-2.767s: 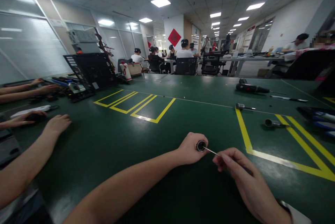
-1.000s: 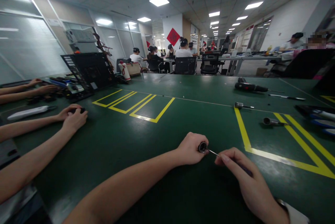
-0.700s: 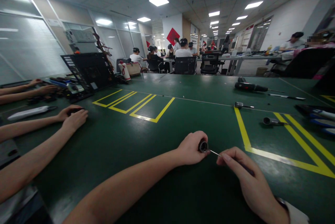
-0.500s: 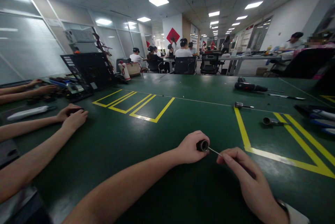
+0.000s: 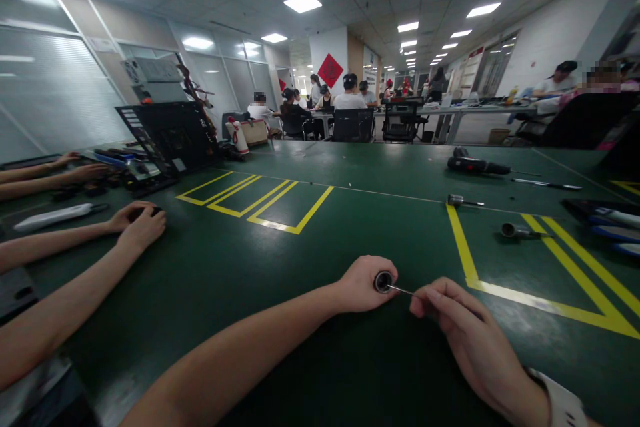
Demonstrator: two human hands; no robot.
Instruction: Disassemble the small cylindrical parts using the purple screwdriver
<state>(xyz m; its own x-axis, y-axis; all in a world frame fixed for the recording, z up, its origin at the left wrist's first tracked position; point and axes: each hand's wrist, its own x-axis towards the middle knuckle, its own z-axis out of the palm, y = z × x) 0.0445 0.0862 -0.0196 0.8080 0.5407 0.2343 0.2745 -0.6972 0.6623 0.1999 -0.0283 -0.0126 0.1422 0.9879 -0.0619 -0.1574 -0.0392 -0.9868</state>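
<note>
My left hand is closed round a dark metal socket, its round open end turned towards me. Between the thumb and fingertips of my right hand is a thin metal rod. The rod's far end reaches into the mouth of the socket; how deep it goes I cannot tell. Both hands are low over the green table. Further right lie two more sockets with shanks, one socket at the yellow tape's corner and another socket nearer me.
A black power drill and a pen-like tool lie at the back right, with blue-handled tools at the right edge. On the left are a co-worker's hands, a white tool and a black panel.
The rod's tip has moved from the socket's rim into its opening, and my right hand has shifted slightly left. The socket's mouth has turned more towards me.
</note>
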